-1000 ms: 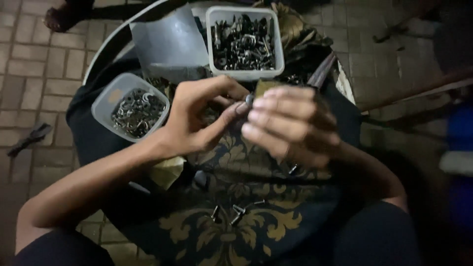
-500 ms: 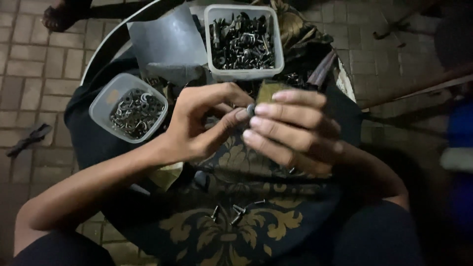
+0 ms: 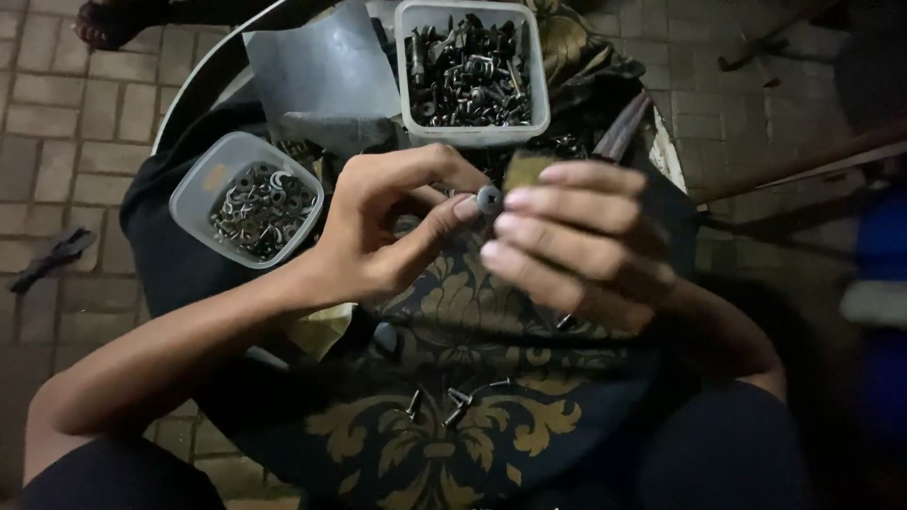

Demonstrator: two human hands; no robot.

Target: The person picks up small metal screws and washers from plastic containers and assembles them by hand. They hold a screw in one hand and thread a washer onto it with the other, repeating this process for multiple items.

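Note:
My left hand (image 3: 387,236) and my right hand (image 3: 576,246) meet over a dark cloth with a gold pattern (image 3: 453,416). A small round-headed metal bolt (image 3: 488,198) sits between my left thumb and fingertip, touching my right fingertips. My right hand is curled, its palm side hidden, so I cannot see what else it holds. Just left of my left hand stands a small clear tub of washers and rings (image 3: 248,198).
A larger clear tub of dark bolts and metal parts (image 3: 470,66) stands at the far side, a grey plastic sheet (image 3: 321,71) beside it. Several loose bolts (image 3: 453,401) lie on the cloth near me. Brick paving (image 3: 57,132) surrounds the round table; a dark tool (image 3: 52,257) lies on it at the left.
Both hands have risen slightly and shifted a little right. My left fingers have opened out around the bolt, which now shows its round head.

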